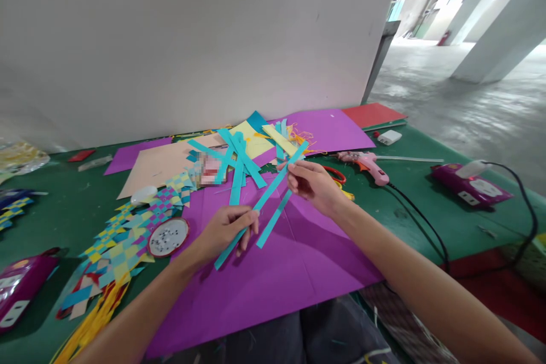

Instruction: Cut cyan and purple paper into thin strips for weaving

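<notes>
A long turquoise paper strip point(273, 186) runs slantwise between my two hands. Its lower part is pinched between the thumb and fingers of my left hand point(234, 224). My right hand point(313, 183) grips the same strip closer to its upper end. Beneath it, a second turquoise strip point(274, 220) slants down from near my right hand over the purple sheet point(273, 284). Several more turquoise strips point(241, 153) lie crossed in a loose pile just beyond my hands. A pale yellow strip point(280, 140) rests behind the held one.
To the left are woven paper pieces point(123, 250), a round dish of small dark bits point(169, 237) and yellow tassels point(102, 318). At right lie a pink glue gun point(367, 166), red-handled scissors point(335, 175) and a purple power strip point(469, 185) with cords. A white board point(191, 51) stands behind.
</notes>
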`<state>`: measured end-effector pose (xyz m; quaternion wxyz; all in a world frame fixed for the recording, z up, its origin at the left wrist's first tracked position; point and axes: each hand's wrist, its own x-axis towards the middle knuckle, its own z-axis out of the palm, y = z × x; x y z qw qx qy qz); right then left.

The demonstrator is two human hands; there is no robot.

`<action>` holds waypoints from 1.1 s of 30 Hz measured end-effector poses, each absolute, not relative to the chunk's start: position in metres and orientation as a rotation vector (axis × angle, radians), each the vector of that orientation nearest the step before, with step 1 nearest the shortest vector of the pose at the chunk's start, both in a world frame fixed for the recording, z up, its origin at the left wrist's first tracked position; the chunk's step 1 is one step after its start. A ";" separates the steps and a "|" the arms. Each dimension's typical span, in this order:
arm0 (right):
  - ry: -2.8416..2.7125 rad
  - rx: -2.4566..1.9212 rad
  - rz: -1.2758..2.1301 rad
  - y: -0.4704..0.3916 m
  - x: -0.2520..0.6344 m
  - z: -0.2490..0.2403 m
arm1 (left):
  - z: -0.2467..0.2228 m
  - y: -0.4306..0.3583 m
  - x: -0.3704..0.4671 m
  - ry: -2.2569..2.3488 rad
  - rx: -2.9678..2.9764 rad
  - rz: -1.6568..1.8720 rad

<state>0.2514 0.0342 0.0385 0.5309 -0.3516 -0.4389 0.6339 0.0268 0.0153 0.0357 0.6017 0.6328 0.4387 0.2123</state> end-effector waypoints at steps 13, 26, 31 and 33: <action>-1.678 -0.962 1.344 0.022 0.228 0.029 | 0.032 0.013 0.028 1.097 1.711 0.494; -1.112 -0.959 1.322 0.042 0.268 0.041 | 0.033 0.014 0.023 0.964 1.626 0.501; -1.012 -0.935 1.218 0.047 0.283 0.046 | 0.034 0.014 0.023 0.986 1.633 0.474; -0.977 -0.915 1.203 0.048 0.284 0.046 | 0.035 0.014 0.024 0.993 1.636 0.466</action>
